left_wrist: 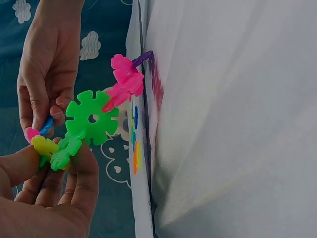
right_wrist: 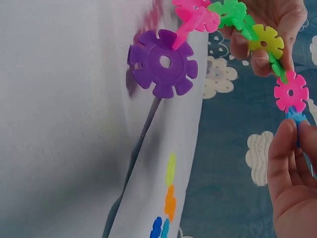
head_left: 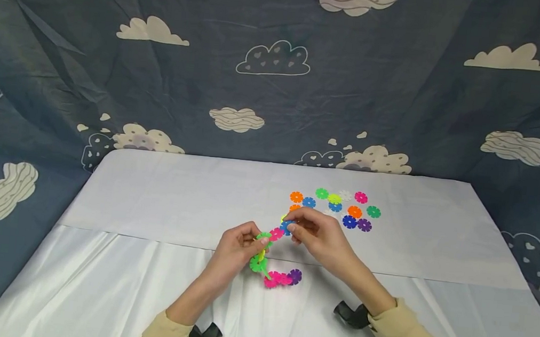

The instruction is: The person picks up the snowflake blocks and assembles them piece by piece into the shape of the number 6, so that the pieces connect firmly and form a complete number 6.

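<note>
A chain of slotted plastic discs hangs between the two hands. My left hand (head_left: 239, 249) pinches it near a green disc (left_wrist: 92, 118) and a yellow disc (right_wrist: 266, 43). At the upper end, my right hand (head_left: 319, 234) pinches a blue disc (head_left: 286, 227), which meets a pink disc (right_wrist: 291, 92). The lower end curves rightward through pink discs (left_wrist: 126, 82) to a purple disc (right_wrist: 162, 63) close to the white cloth. Fingers hide part of the green and yellow links.
Loose discs in several colours, among them an orange disc (head_left: 355, 212) and a purple one (head_left: 364, 225), lie behind my right hand on the white-covered table (head_left: 176, 198). A dark curtain with clouds (head_left: 275, 105) stands behind it.
</note>
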`<state>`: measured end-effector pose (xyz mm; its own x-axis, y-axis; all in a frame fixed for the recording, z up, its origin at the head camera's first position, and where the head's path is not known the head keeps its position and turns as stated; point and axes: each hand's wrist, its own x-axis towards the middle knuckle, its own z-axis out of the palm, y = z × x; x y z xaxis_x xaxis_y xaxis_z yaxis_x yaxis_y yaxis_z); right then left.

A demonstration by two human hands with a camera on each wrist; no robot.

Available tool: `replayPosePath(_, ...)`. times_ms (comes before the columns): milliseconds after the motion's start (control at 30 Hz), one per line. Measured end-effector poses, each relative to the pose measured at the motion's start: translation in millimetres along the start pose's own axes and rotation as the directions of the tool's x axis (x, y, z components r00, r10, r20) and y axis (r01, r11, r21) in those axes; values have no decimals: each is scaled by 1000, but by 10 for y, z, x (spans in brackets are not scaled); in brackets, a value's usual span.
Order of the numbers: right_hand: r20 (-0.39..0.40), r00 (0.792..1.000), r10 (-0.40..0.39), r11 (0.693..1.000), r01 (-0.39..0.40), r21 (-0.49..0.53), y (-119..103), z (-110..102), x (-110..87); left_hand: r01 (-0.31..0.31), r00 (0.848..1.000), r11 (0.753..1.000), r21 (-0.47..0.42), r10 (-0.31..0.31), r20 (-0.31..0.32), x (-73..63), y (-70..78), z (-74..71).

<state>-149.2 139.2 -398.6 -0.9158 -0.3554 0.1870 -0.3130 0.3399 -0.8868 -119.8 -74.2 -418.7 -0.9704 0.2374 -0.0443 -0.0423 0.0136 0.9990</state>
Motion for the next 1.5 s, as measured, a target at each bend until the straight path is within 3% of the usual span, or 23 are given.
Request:
replayPosePath(300, -9, 999, -50, 999, 50, -6, -17, 81, 29, -24, 999, 1000, -1, 24, -38, 12, -29, -5)
replayPosePath(600, -30, 1000, -5, 1000, 6, 8, 7, 68, 59, -6, 999, 997, -74, 3, -33, 45, -59, 76)
replayPosePath(733, 1, 1000, -3, 1000, 3, 20, 30, 60, 93, 26, 999, 997, -79, -29, -35, 43, -54, 80)
replayPosePath(1067, 85, 996, 33, 999, -33, -4, 30, 110, 128, 76, 997, 996, -38, -75, 27, 55, -39, 14)
replayPosePath(1367, 47, 995, 88, 996, -89, 10, 172, -111, 132, 102, 995, 994, -37, -102, 12, 59, -63, -14)
replayPosePath(1500, 18, 993, 115, 989, -113, -94, 248, -181, 142, 97, 995, 995, -27, -97, 15, 63, -74, -32)
